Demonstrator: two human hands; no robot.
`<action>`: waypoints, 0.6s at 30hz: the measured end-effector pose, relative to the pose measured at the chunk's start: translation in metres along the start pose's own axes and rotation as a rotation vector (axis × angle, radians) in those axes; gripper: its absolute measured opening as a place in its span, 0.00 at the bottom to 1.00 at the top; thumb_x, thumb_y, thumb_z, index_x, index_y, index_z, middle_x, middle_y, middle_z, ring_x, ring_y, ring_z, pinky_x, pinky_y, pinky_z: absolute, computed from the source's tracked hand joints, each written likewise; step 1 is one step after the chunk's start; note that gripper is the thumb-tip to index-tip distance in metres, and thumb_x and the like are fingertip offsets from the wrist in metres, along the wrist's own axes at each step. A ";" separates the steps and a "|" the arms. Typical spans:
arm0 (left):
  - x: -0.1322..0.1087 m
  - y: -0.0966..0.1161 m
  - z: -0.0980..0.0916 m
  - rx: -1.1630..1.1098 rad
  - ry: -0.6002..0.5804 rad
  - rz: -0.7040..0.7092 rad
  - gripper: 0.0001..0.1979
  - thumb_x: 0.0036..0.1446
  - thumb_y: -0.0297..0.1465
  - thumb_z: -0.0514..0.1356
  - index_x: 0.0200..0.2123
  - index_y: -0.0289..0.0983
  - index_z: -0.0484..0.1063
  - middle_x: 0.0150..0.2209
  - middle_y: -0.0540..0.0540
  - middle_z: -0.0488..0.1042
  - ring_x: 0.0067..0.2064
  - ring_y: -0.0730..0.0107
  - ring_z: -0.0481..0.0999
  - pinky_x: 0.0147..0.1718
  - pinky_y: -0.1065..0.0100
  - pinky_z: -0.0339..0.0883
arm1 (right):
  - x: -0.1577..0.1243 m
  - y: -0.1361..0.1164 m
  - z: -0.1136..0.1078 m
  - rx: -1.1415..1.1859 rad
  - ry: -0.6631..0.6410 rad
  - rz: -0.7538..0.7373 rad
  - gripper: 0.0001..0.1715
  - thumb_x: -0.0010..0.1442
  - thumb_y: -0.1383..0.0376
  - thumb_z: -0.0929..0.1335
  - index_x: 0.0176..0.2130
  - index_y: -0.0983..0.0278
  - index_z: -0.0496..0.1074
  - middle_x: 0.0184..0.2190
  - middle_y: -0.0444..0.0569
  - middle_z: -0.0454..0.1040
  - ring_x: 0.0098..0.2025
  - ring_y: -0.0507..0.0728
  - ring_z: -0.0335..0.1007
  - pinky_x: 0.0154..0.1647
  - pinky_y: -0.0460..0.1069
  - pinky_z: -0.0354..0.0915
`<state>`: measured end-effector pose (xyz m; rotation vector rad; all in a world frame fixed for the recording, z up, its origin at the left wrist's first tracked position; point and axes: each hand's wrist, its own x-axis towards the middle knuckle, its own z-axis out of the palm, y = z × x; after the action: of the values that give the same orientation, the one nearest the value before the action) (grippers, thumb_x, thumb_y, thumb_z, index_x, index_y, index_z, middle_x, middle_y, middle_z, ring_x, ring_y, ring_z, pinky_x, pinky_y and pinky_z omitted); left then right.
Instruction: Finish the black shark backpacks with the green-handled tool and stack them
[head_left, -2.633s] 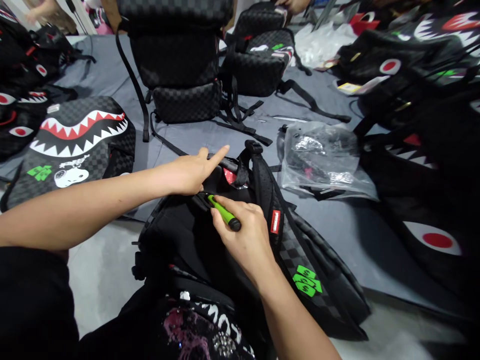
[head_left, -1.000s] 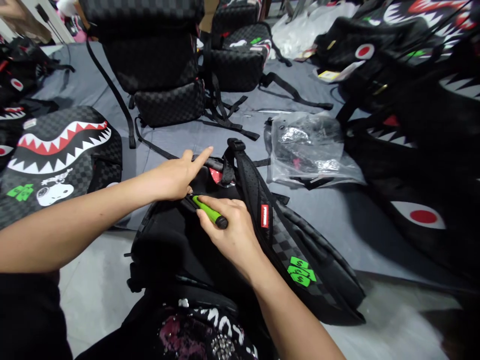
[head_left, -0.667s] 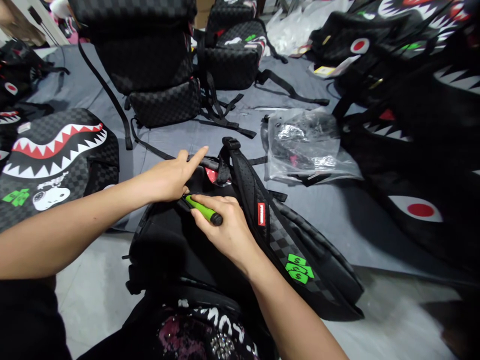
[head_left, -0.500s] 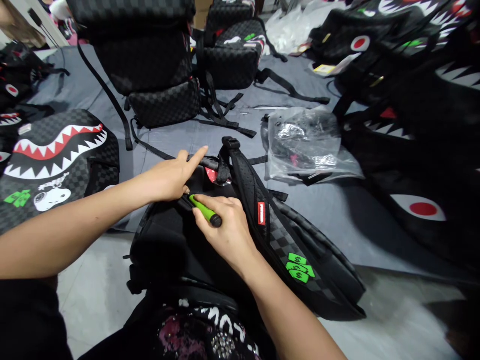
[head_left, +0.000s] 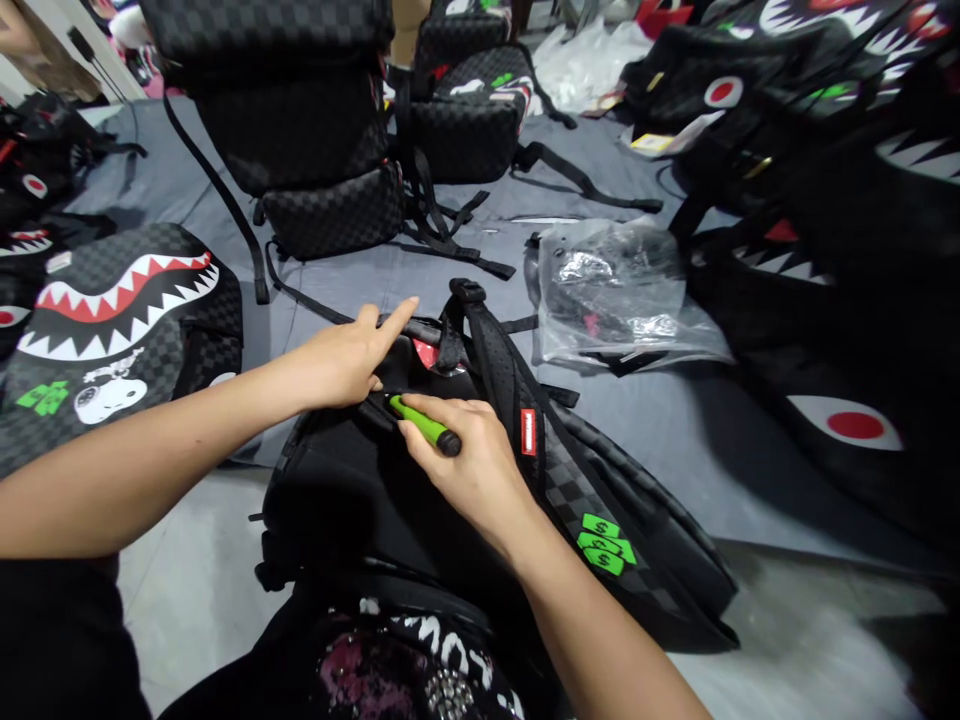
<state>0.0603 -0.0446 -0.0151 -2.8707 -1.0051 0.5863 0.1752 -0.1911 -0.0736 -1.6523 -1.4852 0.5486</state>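
Observation:
A black checkered backpack (head_left: pixel 585 500) lies in front of me with its back panel up and green dollar patches on one strap. My right hand (head_left: pixel 469 470) is closed round a green and black pen-like tool (head_left: pixel 424 425), whose tip points at the top of the back panel. My left hand (head_left: pixel 345 355) presses on the bag's top beside the tool, with the forefinger stretched out toward the carry handle (head_left: pixel 431 330) and the other fingers curled under. Whether these fingers pinch the fabric is hidden.
A shark-mouth backpack (head_left: pixel 112 320) lies at the left. Checkered backpacks (head_left: pixel 315 130) stand at the back on a grey cloth (head_left: pixel 675 430). A clear plastic bag (head_left: pixel 615 290) with dark contents lies right of the handle. More black shark bags (head_left: pixel 840 200) are heaped at the right.
Both hands keep their hold and place on the bag's top. The green tool has shifted only slightly; the view has drifted a little.

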 end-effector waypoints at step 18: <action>-0.002 0.000 0.001 -0.052 0.006 -0.004 0.51 0.59 0.31 0.58 0.72 0.45 0.24 0.59 0.36 0.62 0.47 0.57 0.78 0.40 0.66 0.70 | 0.003 -0.002 0.001 0.045 -0.001 0.002 0.14 0.61 0.66 0.72 0.48 0.60 0.79 0.42 0.45 0.83 0.41 0.58 0.79 0.49 0.54 0.67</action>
<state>0.0585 -0.0456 -0.0149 -2.9132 -1.0405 0.5593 0.1735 -0.1881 -0.0721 -1.6189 -1.4614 0.5799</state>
